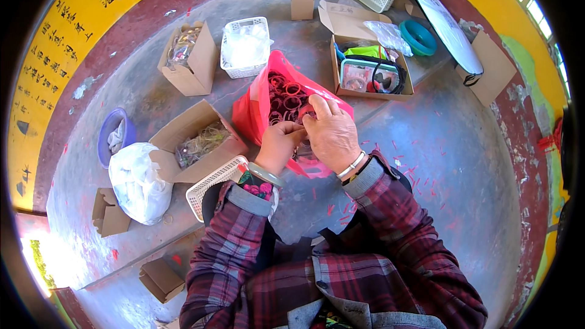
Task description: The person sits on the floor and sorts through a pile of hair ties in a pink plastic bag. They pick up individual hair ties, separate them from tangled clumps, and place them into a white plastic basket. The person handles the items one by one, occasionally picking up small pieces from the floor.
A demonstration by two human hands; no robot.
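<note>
- Both hands meet at the mouth of a red plastic bag [256,109] lying on the grey tabletop [439,146].
- Left hand [279,145] is curled, fingers pinching something small at the bag's edge; what exactly, I cannot tell.
- Right hand [331,131] lies over the bag's rim, fingers bent, gripping the plastic.
- Dark red rings [286,100] fill the bag.
- Just left sits an open cardboard box [183,131], a white basket [213,178] beside it.
</note>
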